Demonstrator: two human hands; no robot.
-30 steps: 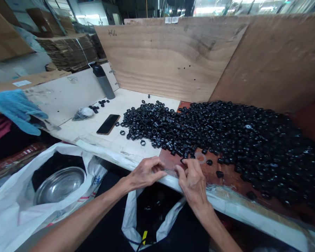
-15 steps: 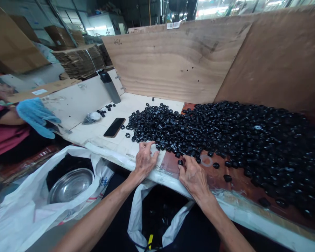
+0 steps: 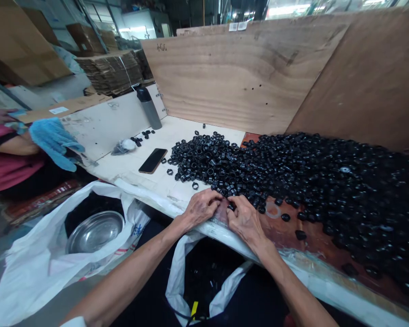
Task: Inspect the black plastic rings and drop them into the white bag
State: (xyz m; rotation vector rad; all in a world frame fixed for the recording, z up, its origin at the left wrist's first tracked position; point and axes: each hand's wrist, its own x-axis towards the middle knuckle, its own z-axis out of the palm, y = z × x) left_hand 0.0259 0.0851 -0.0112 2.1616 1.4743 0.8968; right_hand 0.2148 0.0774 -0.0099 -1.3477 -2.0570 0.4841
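Observation:
A long heap of small black plastic pieces covers the table; those at its left end look like open ring nuts. At the heap's front edge, my left hand has its fingers curled and drawn together, and whatever they hold is hidden. Just to its right, my right hand pinches a small black cap-like piece between thumb and fingers. The two sets of fingertips nearly meet. A translucent ring lies to the right of my right hand.
Below the table edge hangs an open white sack with dark contents. Left of it, another white sack holds a metal bowl. A phone and a bottle are on the table. A person's blue-gloved hand is at left.
My left hand has moved right, away from the loose ring nuts, and its fingers have curled in. My right hand stays near the same spot with its black piece. The view has shifted slightly.

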